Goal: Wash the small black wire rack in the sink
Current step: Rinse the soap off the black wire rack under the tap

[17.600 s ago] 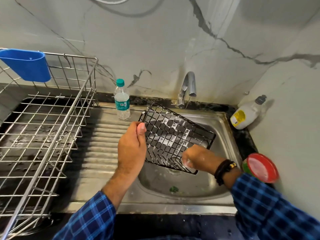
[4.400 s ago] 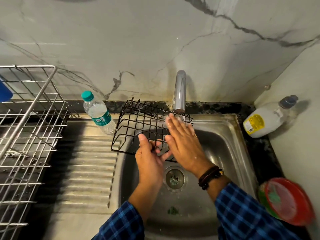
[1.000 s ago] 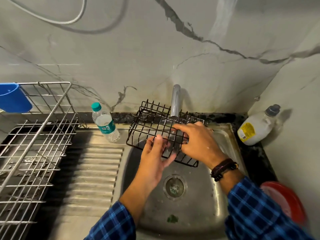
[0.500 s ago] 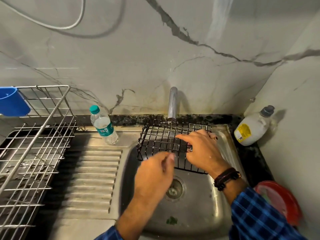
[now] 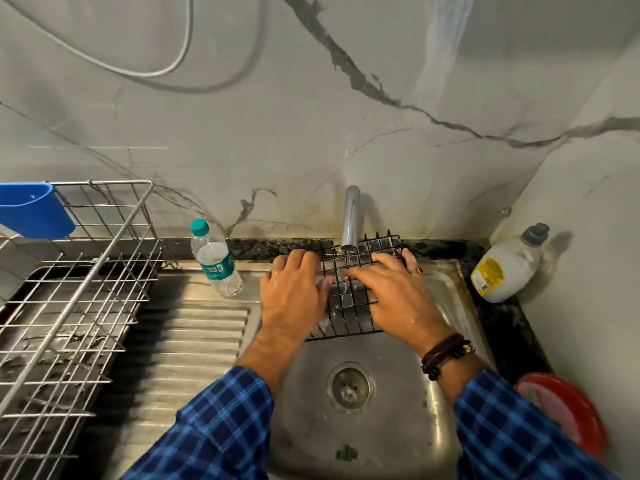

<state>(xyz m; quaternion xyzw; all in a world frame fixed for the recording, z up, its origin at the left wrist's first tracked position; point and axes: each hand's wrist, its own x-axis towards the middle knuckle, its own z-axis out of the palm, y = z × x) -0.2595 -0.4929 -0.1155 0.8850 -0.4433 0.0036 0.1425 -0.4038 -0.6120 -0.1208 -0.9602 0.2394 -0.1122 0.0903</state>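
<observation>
The small black wire rack (image 5: 349, 306) is held level over the steel sink (image 5: 398, 403), right under the tap (image 5: 350, 216). A thin stream of water runs onto its grid. My left hand (image 5: 294, 292) grips the rack's left side, fingers curled over the edge. My right hand (image 5: 391, 292) lies across the top of the grid with fingers pointing left, and one finger hooks round the far right corner. Most of the rack is hidden beneath both hands.
A plastic water bottle (image 5: 216, 261) stands just left of the sink by the ribbed drainboard (image 5: 194, 348). A large steel dish rack (image 5: 86, 289) with a blue holder (image 5: 33, 209) fills the left. A white soap bottle (image 5: 502, 268) and a red lid (image 5: 568, 414) sit right.
My left hand has moved up from in front of the rack and taken hold of its left side. The rack now sits flatter, closer under the tap.
</observation>
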